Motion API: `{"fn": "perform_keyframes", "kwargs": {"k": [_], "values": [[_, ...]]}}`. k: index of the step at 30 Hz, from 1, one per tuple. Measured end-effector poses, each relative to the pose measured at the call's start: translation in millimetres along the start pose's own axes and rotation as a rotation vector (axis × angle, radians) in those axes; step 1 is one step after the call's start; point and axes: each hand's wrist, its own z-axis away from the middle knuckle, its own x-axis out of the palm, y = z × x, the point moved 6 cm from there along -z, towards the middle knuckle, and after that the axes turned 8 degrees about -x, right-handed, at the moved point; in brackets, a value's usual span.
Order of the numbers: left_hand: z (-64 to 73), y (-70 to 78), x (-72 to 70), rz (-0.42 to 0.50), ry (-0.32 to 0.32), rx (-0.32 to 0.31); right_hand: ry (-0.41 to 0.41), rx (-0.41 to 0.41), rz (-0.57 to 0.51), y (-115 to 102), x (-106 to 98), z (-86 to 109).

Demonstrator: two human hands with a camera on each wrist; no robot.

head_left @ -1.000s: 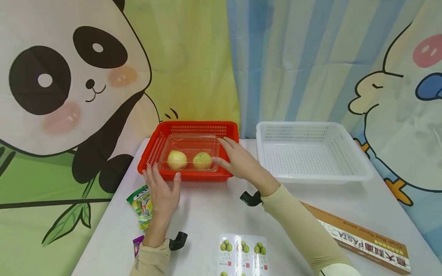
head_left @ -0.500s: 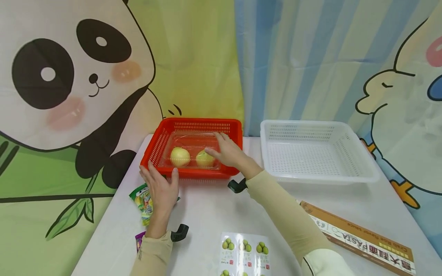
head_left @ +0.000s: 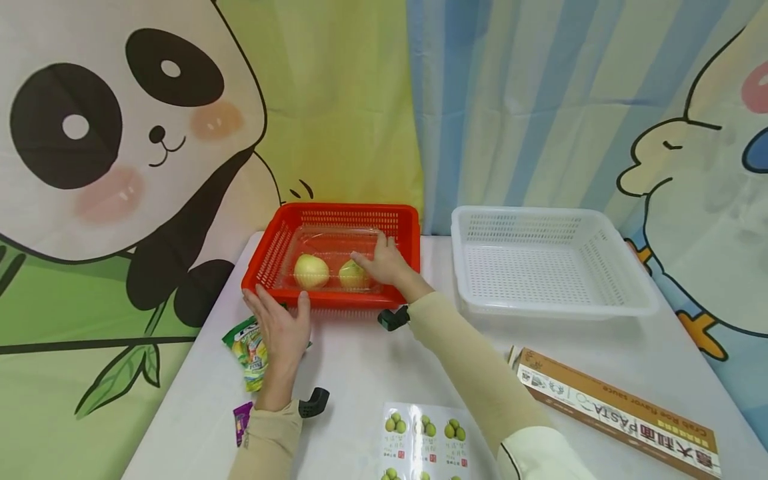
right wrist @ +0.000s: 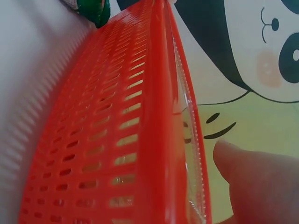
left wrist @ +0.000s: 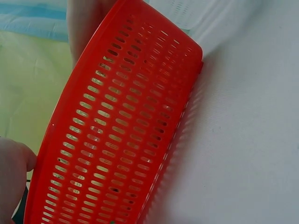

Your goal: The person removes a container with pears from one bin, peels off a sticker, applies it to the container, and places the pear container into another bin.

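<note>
Clear container point(head_left: 333, 257) in red basket point(head_left: 342, 299), pale fruit point(head_left: 311, 271) showing through. Left hand point(head_left: 284, 333) unclenched at basket rim, right hand point(head_left: 387, 264) spread over container's right end; one-sided lift could tip it.

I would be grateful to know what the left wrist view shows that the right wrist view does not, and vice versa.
Only left: part of the white perforated plastic basket and blue curtain fabric. Only right: the black-and-white panda print and, clearly, a shiny green packet. Both: the red perforated plastic basket, white tabletop and yellow curtain fabric.
</note>
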Motion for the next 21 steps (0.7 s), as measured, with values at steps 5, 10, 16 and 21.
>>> {"fn": "perform_keyframes", "kwargs": {"k": [5, 10, 16, 21], "values": [[1.1, -0.2, 1.8, -0.001, 0.005, -0.007, 0.000, 0.044, -0.145, 6, 4, -1.0], [1.2, -0.4, 1.5, 0.003, 0.006, 0.002, -0.016, 0.115, -0.310, 12, 10, -3.6], [2.2, -1.5, 2.4, -0.004, 0.008, -0.003, 0.005, 0.181, -0.435, 17, 10, -4.7], [2.9, 0.0, 2.9, 0.005, 0.011, 0.001, -0.028, 0.235, -0.383, 22, 10, -4.0]]}}
